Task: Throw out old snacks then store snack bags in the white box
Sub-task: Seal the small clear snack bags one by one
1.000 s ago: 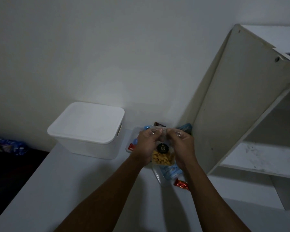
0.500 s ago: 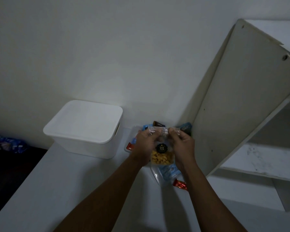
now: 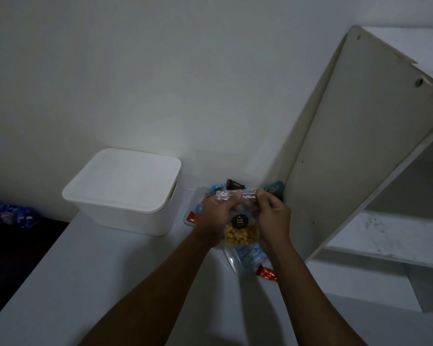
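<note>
Forearms reach forward together; our left hand (image 3: 218,211) and right hand (image 3: 273,216) pinch the top of a clear snack bag (image 3: 240,233), held above the table (image 3: 110,270) beside the lidded white box (image 3: 125,193).

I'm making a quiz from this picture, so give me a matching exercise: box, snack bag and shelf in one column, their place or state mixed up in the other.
Things:
1. box
2. snack bag
3. shelf

Place or state:
A. pinched at its top by the left hand and right hand
B. stands at the right
C. closed, at the left

Pairs: 1-C, 2-A, 3-B
</note>
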The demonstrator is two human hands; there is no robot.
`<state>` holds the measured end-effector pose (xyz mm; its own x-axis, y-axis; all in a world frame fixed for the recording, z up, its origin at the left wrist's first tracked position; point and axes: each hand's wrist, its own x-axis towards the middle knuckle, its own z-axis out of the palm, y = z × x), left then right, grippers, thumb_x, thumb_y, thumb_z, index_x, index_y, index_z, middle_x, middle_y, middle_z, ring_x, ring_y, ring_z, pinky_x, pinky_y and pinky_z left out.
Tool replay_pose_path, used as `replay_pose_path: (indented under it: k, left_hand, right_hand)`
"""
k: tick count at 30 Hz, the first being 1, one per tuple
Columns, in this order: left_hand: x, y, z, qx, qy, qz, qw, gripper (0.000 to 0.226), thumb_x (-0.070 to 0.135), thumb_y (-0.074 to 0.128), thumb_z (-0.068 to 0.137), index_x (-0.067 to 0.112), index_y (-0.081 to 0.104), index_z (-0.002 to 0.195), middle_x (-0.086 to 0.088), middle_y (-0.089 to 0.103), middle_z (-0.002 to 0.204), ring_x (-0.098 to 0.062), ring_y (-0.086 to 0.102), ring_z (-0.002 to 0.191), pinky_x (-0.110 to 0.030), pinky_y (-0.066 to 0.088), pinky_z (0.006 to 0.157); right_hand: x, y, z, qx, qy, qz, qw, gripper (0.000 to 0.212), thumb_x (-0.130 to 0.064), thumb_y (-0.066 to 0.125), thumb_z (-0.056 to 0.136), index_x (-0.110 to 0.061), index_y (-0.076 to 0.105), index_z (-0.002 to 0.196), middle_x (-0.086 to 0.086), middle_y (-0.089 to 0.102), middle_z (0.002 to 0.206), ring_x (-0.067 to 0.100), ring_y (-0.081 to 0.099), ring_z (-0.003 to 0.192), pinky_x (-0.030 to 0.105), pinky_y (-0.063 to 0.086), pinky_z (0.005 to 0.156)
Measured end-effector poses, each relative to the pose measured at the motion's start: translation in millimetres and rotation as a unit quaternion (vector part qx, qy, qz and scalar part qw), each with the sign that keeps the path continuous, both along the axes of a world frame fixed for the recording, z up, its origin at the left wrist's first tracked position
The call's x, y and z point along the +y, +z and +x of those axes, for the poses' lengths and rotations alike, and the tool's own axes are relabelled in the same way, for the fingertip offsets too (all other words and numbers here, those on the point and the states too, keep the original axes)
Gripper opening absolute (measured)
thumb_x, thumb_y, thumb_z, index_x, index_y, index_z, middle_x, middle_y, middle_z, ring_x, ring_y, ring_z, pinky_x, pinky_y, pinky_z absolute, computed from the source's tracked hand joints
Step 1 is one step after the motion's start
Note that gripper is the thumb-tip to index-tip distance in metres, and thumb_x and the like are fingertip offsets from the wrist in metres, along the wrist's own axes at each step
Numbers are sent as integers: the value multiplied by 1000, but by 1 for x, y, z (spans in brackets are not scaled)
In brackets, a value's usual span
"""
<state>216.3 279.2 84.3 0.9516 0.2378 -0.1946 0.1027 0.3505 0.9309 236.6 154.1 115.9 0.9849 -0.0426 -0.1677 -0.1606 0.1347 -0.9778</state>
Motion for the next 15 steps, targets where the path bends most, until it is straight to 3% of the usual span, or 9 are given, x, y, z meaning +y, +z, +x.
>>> replay_pose_path:
  k: [4, 9, 15]
  left_hand:
    - [-5, 9, -3, 13, -6, -12, 1000, 63, 45, 75, 79, 0, 62, 121, -19, 70, 116, -36, 67, 109, -55, 50, 99]
    - [1, 8, -4, -4, -7, -7, 1000, 34, 27, 62, 95, -2, 65, 112, -17, 72, 103, -37, 68, 101, -50, 55, 93]
    - [-6, 17, -9, 4, 32, -46, 998, 17, 21, 61, 96, 6, 67, 103, -15, 72, 104, -28, 70, 95, -41, 56, 83]
  right_hand:
    - [2, 0, -5, -22, -22, -11, 999, 20, -21, 58, 100, -21, 75, 88, 6, 76, 87, 20, 70, 83, 44, 58, 83]
    - [-1, 1, -6, -43, 28, -49, 997, 19, -25, 61, 98, -14, 76, 92, 9, 75, 87, 20, 67, 81, 39, 57, 75]
    - [1, 6, -7, -34, -41, -12, 999, 17, -20, 60, 98, -15, 74, 89, 4, 74, 83, 16, 66, 79, 36, 57, 74]
